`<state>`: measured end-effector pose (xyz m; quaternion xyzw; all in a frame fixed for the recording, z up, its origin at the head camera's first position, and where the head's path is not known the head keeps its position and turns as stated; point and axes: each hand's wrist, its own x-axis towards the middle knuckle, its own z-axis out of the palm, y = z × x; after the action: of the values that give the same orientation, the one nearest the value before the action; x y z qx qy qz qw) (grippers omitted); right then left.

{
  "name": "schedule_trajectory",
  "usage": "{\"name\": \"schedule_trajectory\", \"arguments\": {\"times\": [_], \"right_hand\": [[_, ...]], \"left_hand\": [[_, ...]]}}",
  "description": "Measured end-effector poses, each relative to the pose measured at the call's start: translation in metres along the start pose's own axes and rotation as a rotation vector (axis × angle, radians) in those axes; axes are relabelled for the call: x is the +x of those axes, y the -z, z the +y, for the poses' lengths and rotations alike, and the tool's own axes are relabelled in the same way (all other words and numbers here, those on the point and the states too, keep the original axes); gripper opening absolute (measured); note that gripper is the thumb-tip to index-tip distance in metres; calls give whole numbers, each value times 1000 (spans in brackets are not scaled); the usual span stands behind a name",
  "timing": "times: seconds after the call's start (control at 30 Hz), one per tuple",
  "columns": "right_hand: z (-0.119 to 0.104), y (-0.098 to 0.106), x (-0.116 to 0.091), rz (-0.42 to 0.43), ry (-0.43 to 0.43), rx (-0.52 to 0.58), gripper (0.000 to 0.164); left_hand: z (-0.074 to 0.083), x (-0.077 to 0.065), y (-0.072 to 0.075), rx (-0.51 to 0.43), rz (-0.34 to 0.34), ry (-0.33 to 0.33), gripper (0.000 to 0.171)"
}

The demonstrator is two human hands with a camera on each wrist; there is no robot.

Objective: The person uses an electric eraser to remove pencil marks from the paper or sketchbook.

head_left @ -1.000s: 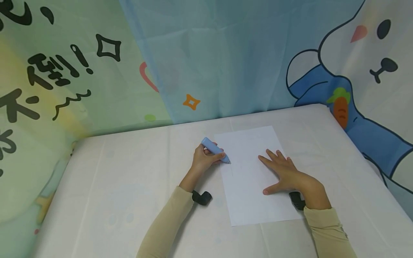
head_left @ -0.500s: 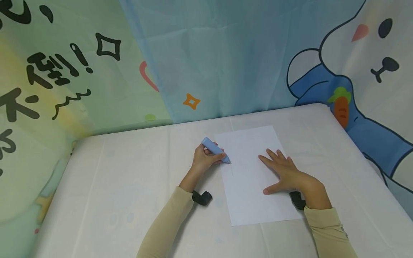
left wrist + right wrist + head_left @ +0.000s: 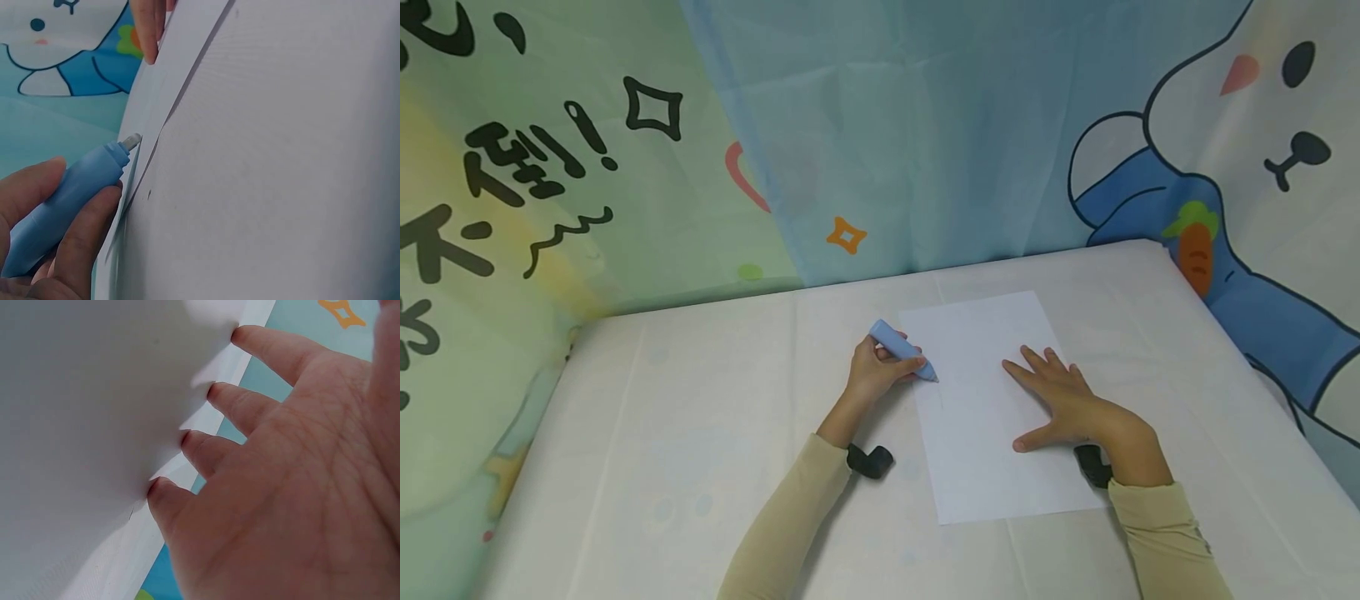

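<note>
My left hand [image 3: 871, 372] pinches a thick light-blue electric eraser [image 3: 891, 338] between thumb and fingers. In the left wrist view the eraser's short grey-white tip [image 3: 131, 142] points at the paper's surface; whether it touches cannot be told. The white sheet of paper [image 3: 985, 467] lies flat, with a faint thin line [image 3: 941, 400] near its left edge, just below the tip. My right hand [image 3: 1060, 402] rests spread on the sheet's right side. Its fingertips [image 3: 169, 494] press on the paper in the right wrist view.
A white cloth covers the table [image 3: 700, 433] around the paper. Behind stands a printed curtain [image 3: 940, 150] with a rabbit figure at right. A black camera mount [image 3: 870, 462] sits at the left wrist, another [image 3: 1092, 467] at the right.
Almost nothing differs. Both hands, the eraser and the paper keep their places, and the whole view shifts by only a few pixels.
</note>
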<state>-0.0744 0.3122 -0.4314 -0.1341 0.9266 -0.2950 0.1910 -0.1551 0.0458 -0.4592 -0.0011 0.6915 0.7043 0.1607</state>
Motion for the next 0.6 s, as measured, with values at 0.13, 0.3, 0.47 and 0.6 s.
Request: {"name": "schedule_trajectory", "arguments": {"times": [0.13,0.3,0.47,0.6], "right_hand": [[0,0,0,-1,-4,-1,113],[0,-1,0,0,-3,0,113],[1,-1,0,1,4,7,113],[1,-1,0,2,4,3,113]], "left_hand": [[0,0,0,-5,-4,7,46],[-1,0,0,-10,-5,12,46],[0,-1,-1,-19,-6,11,46],[1,-2,-1,-31,-15,8,45]]}}
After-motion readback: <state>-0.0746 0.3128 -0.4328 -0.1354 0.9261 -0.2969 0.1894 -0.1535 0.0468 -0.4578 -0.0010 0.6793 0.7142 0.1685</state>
